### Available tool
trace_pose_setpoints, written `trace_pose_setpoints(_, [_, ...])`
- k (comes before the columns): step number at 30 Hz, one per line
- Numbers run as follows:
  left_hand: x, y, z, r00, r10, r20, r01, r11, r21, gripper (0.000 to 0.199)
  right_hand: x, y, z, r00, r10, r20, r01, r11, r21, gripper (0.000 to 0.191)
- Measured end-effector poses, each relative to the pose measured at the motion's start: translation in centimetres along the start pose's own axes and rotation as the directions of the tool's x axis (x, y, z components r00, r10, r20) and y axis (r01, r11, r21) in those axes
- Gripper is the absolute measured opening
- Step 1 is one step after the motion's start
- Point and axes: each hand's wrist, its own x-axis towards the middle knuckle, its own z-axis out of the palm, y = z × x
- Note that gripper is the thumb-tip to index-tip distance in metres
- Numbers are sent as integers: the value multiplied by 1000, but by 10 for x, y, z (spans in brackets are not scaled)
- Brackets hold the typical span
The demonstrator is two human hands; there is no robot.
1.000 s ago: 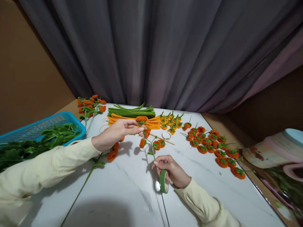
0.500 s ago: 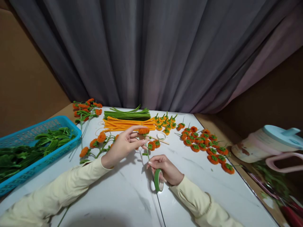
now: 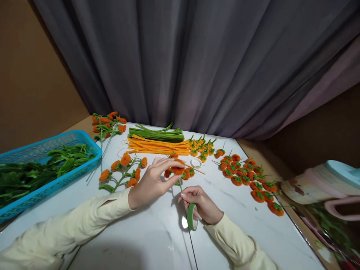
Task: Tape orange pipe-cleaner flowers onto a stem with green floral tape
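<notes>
My left hand (image 3: pixel 157 178) is closed around an orange fuzzy pipe-cleaner flower (image 3: pixel 177 170), thumb on the near side and fingers over the top. Below the flower runs a thin stem with green on its upper part (image 3: pixel 180 183). My right hand (image 3: pixel 203 204) pinches this stem with thumb and forefinger. Its other fingers carry a roll of green tape (image 3: pixel 192 217), partly hidden by the hand. Just behind the held flower lie more small orange flowers (image 3: pixel 186 174). To the left of it rests a branched stem of orange flowers (image 3: pixel 121 176).
A blue basket (image 3: pixel 97 152) of green leaves stands at left. Green pipe cleaners (image 3: pixel 157 134) and orange ones (image 3: pixel 157 145) lie at the back. Loose orange flower heads (image 3: pixel 244 170) spread on the right, near a tumbler (image 3: pixel 309 183). Finished-looking stems (image 3: pixel 108 125) lie back left.
My left fingers have come down and closed over the flower head, which sits lower. My right hand keeps its pinch on the stem. The whole view has shifted slightly.
</notes>
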Motion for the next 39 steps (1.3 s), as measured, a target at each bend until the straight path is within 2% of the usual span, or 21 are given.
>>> trace_pose_setpoints(9, [3,2,-6,998,46,50,-49,997,65,30,-1,0,1,1000,-1,0,1,1000,9,25])
trace_pose_setpoints(14, [4,3,-11,997,-4,82,-9,987,161,42,0,1,-1,1000,-1,5,1,1000,15,26])
trace_pose_setpoints(21, [6,-5,-12,983,183,-12,-178,969,170,31,1,2,-2,1000,-10,5,10,1000,20,26])
trace_pose_setpoints(26, [3,-6,-11,978,203,-45,-189,960,208,22,0,1,-1,1000,-5,8,5,1000,17,25])
trace_pose_setpoints(30, [3,-6,-11,991,130,-19,-124,972,200,18,0,1,-1,1000,-6,10,6,1000,12,25])
trace_pose_setpoints(33, [13,-8,-21,998,45,-54,-32,975,220,23,-1,1,-1,1000,-11,19,10,1000,11,24])
trace_pose_setpoints(37, [46,-19,-39,985,-129,-116,151,966,211,33,-1,2,0,999,-10,50,9,1000,16,24])
trace_pose_setpoints(39, [68,-26,-42,982,-188,-3,186,966,179,38,-1,3,1,998,-10,67,9,1000,11,24])
